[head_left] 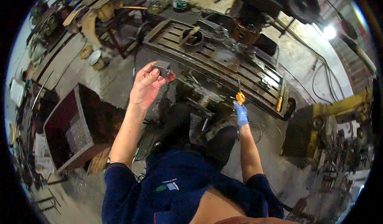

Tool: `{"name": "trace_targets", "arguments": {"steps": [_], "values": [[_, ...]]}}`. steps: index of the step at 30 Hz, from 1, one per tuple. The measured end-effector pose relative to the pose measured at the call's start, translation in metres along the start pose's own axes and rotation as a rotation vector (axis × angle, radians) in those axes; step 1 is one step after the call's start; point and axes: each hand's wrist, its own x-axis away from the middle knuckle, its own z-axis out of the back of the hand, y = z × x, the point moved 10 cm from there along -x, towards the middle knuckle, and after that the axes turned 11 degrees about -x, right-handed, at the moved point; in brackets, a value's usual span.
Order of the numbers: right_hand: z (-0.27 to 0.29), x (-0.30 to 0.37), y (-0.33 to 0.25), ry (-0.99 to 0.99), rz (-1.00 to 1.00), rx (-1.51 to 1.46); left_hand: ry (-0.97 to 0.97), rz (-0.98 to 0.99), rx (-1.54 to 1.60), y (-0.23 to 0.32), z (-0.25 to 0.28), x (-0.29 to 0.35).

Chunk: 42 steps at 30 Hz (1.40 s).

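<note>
My bare left hand (147, 84) is raised at the left of the machine table, its fingers and thumb closed round a small grey metal block (162, 67). A dark hole shows in the block's side. My right hand (241, 109) wears a glove that looks blue at the wrist and orange toward the fingers. It is closed on a slim, dark rod-like tool (239, 83) pointing up at the table's near edge; its exact kind is too small to tell. In front of both hands runs the slotted milling machine table (163, 41), with metal chips and wet patches on it.
On the table stand a round bowl (192, 42) with a stick across it and a yellow-handled tool (280, 103). The machine head (255, 8) overhangs the far side. At left are a rusty metal bin (81, 120) and a bucket (95, 58). A clear bottle (180, 2) stands behind.
</note>
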Motion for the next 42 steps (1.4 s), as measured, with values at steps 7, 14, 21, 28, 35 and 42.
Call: {"name": "trace_targets", "arguments": {"steps": [7,14,21,28,35,42], "values": [[-0.004,0.043,-0.081,0.191,0.381,0.226,0.047,0.133,-0.084,-0.033,0.014,-0.009],[-0.005,0.106,-0.206,0.172,0.586,0.476,0.061,0.209,-0.077,-0.065,0.035,-0.018],[-0.084,0.058,-0.198,-0.034,0.219,1.514,0.162,0.303,-0.024,-0.094,0.042,-0.007],[-0.12,-0.017,-0.216,-0.017,0.418,1.375,0.183,0.464,-0.122,-0.115,0.06,0.007],[-0.156,0.143,-0.189,-0.679,0.182,1.148,0.154,0.542,-0.122,-0.13,0.052,0.007],[-0.13,0.177,-0.171,-0.628,0.339,1.299,-0.048,0.584,-0.253,-0.174,-0.002,-0.007]]}}
